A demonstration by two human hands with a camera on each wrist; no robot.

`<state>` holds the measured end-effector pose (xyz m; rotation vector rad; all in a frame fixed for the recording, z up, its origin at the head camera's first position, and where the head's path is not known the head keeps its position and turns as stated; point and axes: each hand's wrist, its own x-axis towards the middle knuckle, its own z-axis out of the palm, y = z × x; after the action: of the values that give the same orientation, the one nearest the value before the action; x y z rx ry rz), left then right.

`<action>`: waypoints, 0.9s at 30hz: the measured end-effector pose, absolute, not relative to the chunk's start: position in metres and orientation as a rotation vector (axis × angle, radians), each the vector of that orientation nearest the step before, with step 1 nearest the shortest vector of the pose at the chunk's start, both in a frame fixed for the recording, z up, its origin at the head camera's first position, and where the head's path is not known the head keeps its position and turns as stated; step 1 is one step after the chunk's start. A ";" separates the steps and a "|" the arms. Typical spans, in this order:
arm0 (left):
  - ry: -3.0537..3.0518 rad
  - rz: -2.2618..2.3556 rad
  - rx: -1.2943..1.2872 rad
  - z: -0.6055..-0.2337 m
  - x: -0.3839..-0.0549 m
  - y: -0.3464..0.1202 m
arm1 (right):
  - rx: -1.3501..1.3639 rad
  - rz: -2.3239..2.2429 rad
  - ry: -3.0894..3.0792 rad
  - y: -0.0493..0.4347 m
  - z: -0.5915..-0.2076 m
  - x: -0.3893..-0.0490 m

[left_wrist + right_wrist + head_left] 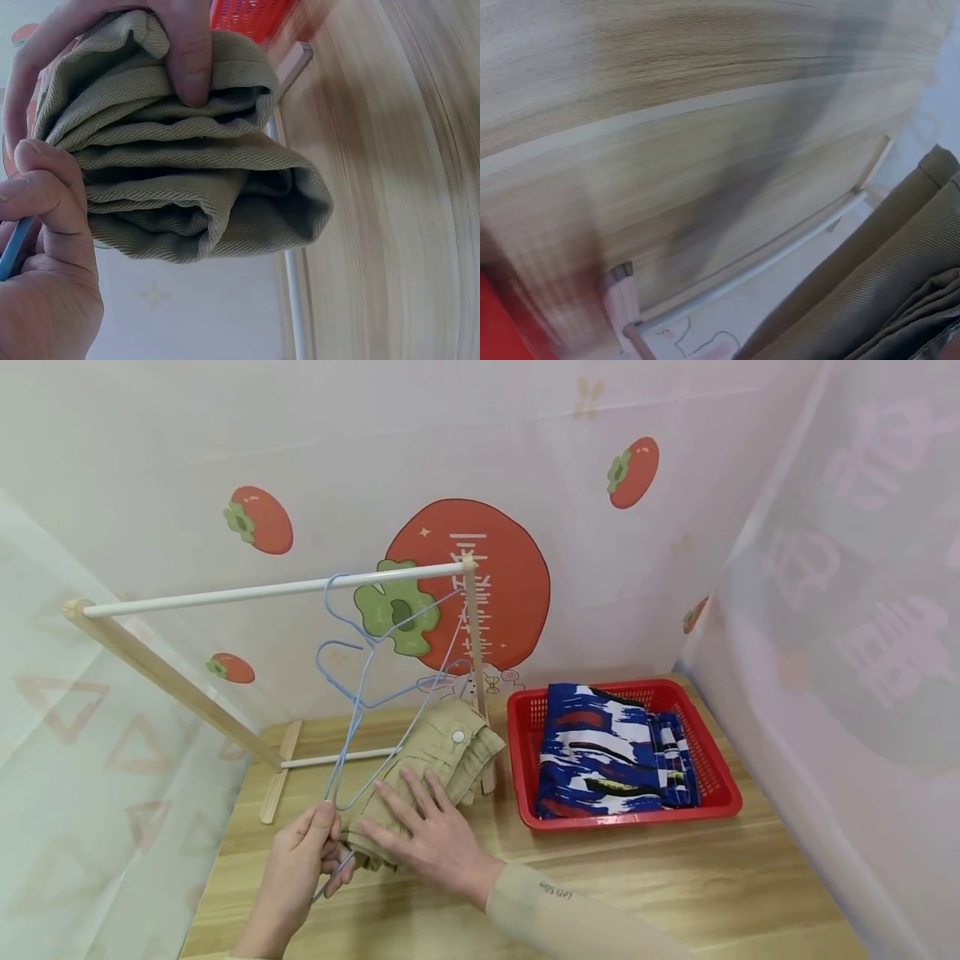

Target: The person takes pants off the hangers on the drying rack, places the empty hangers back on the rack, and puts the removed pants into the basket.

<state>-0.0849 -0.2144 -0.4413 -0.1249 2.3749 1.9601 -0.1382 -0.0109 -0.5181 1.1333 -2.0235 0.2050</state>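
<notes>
Folded khaki trousers (442, 735), with a pale button near the waistband, slant up off the table in the head view. My right hand (427, 831) grips their near end, fingers spread over the top. In the left wrist view its thumb (191, 64) presses the folded layers from the other side. Beside them my left hand (300, 852) pinches a blue wire hanger (360, 702) at its lower corner; its hook stands below the rail. Another blue hanger (390, 631) has its hook over the white rail (262, 593). The right wrist view shows the trousers (885, 277) at its lower right.
A wooden-legged rack (180, 681) holds the rail and has a lower bar near the table (600, 893). To the right stands a red plastic basket (720, 777) with folded blue, white and red patterned cloth (600, 760). Printed sheeting (712, 468) walls in the table.
</notes>
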 end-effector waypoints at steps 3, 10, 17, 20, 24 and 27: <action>2.366 1.982 -0.085 -0.442 -0.084 -0.213 | 1.120 0.197 -2.010 -0.013 -0.514 -0.138; 2.321 2.015 0.029 -0.442 -0.082 -0.208 | 1.077 0.206 -2.026 -0.021 -0.507 -0.134; 2.296 2.037 0.026 -0.443 -0.081 -0.201 | 1.031 0.247 -2.042 -0.026 -0.504 -0.132; 2.284 2.038 -0.002 -0.443 -0.079 -0.200 | 1.016 0.252 -2.032 -0.031 -0.501 -0.132; 2.265 2.038 -0.054 -0.441 -0.078 -0.198 | 0.972 0.250 -2.047 -0.037 -0.498 -0.132; 2.261 2.042 -0.102 -0.440 -0.077 -0.197 | 0.943 0.245 -2.052 -0.037 -0.499 -0.132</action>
<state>-0.0772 -0.1969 -0.4398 -0.1023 2.2607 2.0416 -0.1321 -0.0373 -0.4989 0.9430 -2.0522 0.2449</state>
